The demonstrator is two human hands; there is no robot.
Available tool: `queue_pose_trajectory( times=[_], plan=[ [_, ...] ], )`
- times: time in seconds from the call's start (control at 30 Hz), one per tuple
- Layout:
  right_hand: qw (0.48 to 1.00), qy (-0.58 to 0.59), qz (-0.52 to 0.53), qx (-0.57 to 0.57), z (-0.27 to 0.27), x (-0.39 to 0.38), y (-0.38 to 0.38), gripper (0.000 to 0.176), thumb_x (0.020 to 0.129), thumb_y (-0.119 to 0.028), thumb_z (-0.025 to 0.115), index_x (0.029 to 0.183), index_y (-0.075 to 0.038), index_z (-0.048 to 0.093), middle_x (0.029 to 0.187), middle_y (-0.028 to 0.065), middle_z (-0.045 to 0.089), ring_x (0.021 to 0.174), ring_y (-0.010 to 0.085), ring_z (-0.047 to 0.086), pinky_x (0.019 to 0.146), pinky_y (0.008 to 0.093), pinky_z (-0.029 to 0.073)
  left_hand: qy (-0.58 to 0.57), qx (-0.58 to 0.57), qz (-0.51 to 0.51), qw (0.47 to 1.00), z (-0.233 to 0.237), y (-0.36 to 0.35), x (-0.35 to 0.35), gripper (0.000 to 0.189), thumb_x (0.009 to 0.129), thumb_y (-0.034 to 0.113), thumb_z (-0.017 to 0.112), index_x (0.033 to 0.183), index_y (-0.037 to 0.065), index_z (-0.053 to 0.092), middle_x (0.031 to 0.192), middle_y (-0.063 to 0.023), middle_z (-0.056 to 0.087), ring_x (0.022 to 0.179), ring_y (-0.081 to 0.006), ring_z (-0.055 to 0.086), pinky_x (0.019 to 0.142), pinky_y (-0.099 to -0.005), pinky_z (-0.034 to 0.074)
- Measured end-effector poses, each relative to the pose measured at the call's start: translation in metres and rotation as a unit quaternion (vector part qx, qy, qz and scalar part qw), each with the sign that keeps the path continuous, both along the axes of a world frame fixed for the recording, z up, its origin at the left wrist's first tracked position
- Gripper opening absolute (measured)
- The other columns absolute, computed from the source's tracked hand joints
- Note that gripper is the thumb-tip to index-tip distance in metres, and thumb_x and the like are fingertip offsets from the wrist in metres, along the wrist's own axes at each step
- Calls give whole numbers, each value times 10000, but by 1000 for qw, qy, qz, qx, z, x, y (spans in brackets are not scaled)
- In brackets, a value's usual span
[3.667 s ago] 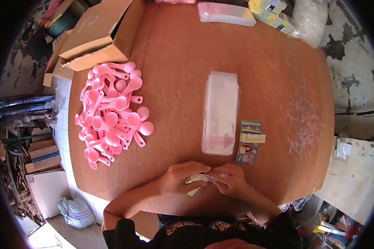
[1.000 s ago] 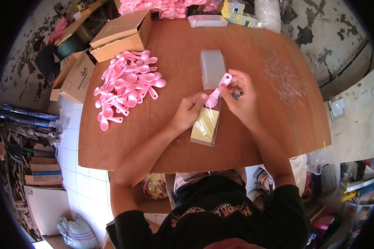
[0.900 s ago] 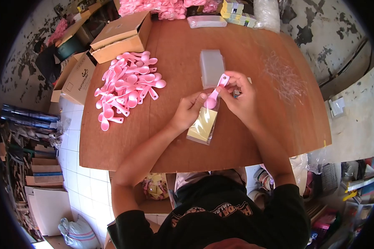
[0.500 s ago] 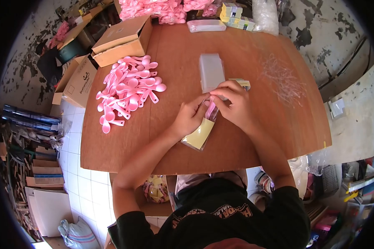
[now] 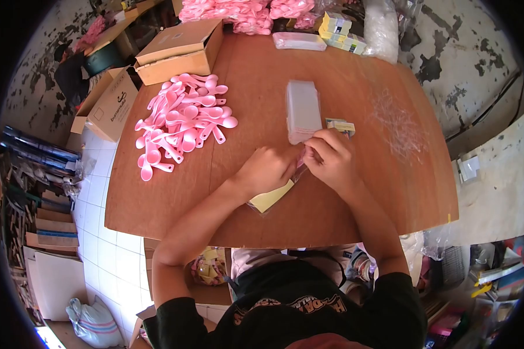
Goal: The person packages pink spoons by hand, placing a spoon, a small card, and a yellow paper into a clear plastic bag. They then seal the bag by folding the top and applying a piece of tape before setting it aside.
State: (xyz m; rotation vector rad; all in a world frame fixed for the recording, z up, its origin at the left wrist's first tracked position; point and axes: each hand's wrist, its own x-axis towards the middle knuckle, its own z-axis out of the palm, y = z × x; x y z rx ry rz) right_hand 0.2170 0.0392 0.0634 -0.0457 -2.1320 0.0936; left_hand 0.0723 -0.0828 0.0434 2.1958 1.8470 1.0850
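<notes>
My left hand (image 5: 268, 170) is closed on the upper part of a clear plastic bag (image 5: 298, 168). A yellow card (image 5: 272, 198) shows in the bag's lower end, and something pink is partly visible near the fingers. My right hand (image 5: 330, 157) pinches the bag's top end, close against the left fingertips. The fingers hide most of the bag's mouth. Just beyond my hands lies a stack of clear plastic bags (image 5: 304, 110). Small yellow-edged cards (image 5: 340, 126) sit beside the stack, past my right hand. A pile of pink spoons (image 5: 183, 119) spreads over the table's left side.
Thin clear strips (image 5: 397, 128) lie on the right of the wooden table (image 5: 384, 203). A cardboard box (image 5: 180, 51) stands at the back left. Wrapped pink spoons (image 5: 227, 13), a flat clear packet (image 5: 300, 41) and card bundles (image 5: 337, 29) line the back.
My left hand has rolled over, its knuckles now facing up and covering more of the bag. The right fingers stay at the bag's top. The whole view has shifted slightly.
</notes>
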Motion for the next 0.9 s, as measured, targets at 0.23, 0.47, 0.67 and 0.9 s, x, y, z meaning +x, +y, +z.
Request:
queue_pose_trajectory(
  times=[0.23, 0.47, 0.67, 0.9],
  plan=[
    [873, 51, 175, -452, -11, 4, 7, 151, 728, 143, 548, 781, 6, 585, 809, 59, 584, 715, 138, 576, 625, 252, 467, -119, 17, -59, 991, 10, -4, -2, 393, 823, -21, 563, 1206, 47, 616, 819, -201, 673, 700, -324, 684, 623, -378, 544],
    [557, 198, 222, -775, -7, 27, 80, 90, 858, -140, 574, 823, -57, 579, 811, 49, 610, 740, 171, 589, 714, 321, 489, -489, 26, -48, 870, -13, 11, -5, 333, 1031, 208, 454, 1285, 9, 539, 900, -57, 674, 825, -110, 650, 723, -261, 518],
    [903, 233, -288, -218, -7, 83, 151, 137, 835, -180, 625, 848, -53, 673, 759, 97, 666, 644, 258, 633, 624, 388, 525, -550, 54, -17, 833, -20, 18, -7, 332, 1028, 219, 464, 1278, 14, 540, 881, -48, 646, 793, -88, 611, 708, -250, 498],
    [940, -232, -234, -91, -30, 108, 163, 301, 721, -27, 595, 988, -105, 711, 833, 160, 687, 786, 331, 672, 672, 413, 534, -514, 93, 3, 853, -17, 22, -2, 335, 1019, 215, 483, 1281, 13, 537, 789, 12, 557, 740, -50, 526, 662, -227, 456]
  ],
)
